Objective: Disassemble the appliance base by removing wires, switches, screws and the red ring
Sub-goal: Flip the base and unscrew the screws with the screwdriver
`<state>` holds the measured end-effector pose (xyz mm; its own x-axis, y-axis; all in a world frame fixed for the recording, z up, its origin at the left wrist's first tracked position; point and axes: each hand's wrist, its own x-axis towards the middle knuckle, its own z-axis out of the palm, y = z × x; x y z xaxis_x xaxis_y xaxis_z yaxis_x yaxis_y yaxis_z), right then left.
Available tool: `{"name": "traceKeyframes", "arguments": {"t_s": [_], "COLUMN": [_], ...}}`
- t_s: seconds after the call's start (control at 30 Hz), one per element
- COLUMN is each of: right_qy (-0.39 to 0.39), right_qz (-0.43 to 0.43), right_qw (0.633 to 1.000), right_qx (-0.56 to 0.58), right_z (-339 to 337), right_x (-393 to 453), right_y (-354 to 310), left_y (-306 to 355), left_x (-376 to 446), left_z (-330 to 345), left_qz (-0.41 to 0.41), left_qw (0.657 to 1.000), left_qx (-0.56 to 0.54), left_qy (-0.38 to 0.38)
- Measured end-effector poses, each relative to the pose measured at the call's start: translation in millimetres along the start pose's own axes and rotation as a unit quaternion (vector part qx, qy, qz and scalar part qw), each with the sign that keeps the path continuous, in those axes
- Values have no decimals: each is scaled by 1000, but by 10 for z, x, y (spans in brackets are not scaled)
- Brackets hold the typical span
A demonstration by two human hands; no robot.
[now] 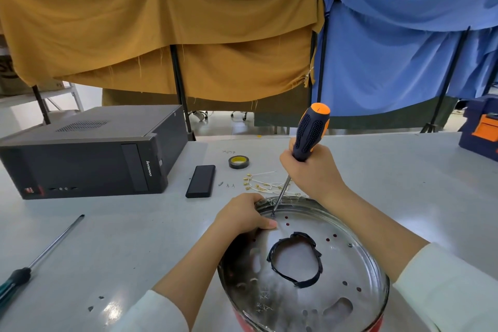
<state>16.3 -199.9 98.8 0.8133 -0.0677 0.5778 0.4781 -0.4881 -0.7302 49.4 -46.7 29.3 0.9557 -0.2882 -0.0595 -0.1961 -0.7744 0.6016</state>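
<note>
The round metal appliance base (347,264) lies in front of me, with a black-taped hole in its middle and a red ring (242,317) showing under its near edge. My left hand (242,217) grips the base's far-left rim, thumb on the plate. My right hand (312,170) holds the black-and-orange screwdriver (310,132) upright, its tip on a screw (273,215) near the far rim. Removed white wires with brass terminals (265,184) lie just beyond the base. Three loose screws (227,185) sit left of them.
A black desktop computer case (89,153) lies at the left. Near it are a black rectangular device (201,181) and a roll of black tape (238,162). A second long screwdriver (40,256) lies at the near left. A blue-and-orange toolbox (481,132) stands at the far right.
</note>
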Motion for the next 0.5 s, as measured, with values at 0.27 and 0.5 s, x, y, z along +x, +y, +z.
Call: {"name": "traceKeyframes", "arguments": {"t_s": [0.27, 0.5], "right_qy": [22, 22], "right_qz": [-6, -4], "right_qw": [1000, 1000], "right_qx": [-1, 18], "right_z": [17, -1], "right_x": [-38, -47], "right_y": [5, -60], "left_y": [-9, -9], "left_x": [6, 10], "left_z": [6, 8], "left_qz": [-1, 1], "left_qw": [1000, 1000], "left_qx": [2, -7], "left_qy": [4, 1]}}
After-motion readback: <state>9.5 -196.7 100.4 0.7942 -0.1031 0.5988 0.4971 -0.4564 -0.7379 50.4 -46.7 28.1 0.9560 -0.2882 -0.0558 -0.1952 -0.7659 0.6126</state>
